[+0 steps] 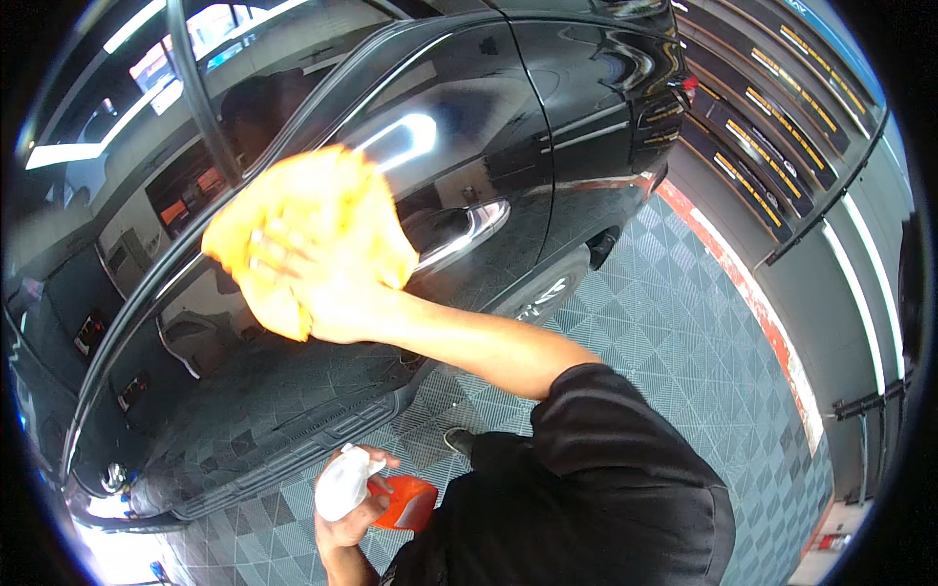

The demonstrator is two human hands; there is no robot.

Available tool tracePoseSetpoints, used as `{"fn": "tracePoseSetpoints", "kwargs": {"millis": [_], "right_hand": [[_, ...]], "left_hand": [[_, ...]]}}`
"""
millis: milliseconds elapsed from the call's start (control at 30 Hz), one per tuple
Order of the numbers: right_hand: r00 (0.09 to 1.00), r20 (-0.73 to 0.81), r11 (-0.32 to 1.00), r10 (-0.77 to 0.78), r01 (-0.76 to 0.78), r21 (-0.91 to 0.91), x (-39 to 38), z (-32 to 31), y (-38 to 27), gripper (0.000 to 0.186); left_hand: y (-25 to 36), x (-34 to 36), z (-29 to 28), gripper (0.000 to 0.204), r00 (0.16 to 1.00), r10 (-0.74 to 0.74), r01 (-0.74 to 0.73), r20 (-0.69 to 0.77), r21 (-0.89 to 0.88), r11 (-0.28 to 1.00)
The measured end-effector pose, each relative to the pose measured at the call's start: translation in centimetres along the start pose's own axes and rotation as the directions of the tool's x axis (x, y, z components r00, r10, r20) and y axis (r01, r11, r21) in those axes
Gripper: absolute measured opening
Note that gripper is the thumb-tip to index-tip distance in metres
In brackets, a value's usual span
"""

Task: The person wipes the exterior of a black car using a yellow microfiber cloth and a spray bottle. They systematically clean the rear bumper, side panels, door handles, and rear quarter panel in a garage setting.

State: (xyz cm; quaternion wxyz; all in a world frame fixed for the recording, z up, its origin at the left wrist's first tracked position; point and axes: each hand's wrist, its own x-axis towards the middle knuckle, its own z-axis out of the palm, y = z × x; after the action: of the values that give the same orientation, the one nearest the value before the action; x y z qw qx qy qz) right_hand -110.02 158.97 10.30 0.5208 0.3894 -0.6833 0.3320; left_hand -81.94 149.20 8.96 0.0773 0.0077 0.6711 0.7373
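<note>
My right hand point(318, 291) lies on an orange cloth point(337, 210), holding it against the side of a black car point(479, 127). The fingers are partly washed out by glare, and the cloth spreads around them over the door's upper part and window edge. Just right of the cloth sits a chrome door handle point(474, 230). Low in the view, my left hand point(357, 518) is wrapped round a spray bottle with a white trigger head point(344, 483) and an orange-red body point(408, 505). Part of the bottle is hidden by my fingers.
A rear wheel point(547, 298) and side step point(293, 449) run along the car's lower side. Grey patterned tiles point(674, 322) cover the floor, edged by a red and white strip point(747, 293). Dark panels point(772, 127) line the wall at right. My shoe point(457, 441) stands near the car.
</note>
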Motion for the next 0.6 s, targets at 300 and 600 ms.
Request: {"fn": "tracePoseSetpoints", "kwargs": {"millis": [300,600], "right_hand": [[0.782,-0.141,0.657,0.607,-0.594,-0.465,0.0,-24.7,29.6,0.076],[0.921,-0.146,0.618,0.362,-0.354,-0.702,3.9,-7.8,9.3,0.039]], "left_hand": [[0.3,0.0,-4.9,0.057,0.997,-0.080,0.080,-0.001,-0.041,0.996],[-0.2,-4.2,-13.8,0.051,0.990,-0.077,0.084,0.120,-0.055,0.995]]}}
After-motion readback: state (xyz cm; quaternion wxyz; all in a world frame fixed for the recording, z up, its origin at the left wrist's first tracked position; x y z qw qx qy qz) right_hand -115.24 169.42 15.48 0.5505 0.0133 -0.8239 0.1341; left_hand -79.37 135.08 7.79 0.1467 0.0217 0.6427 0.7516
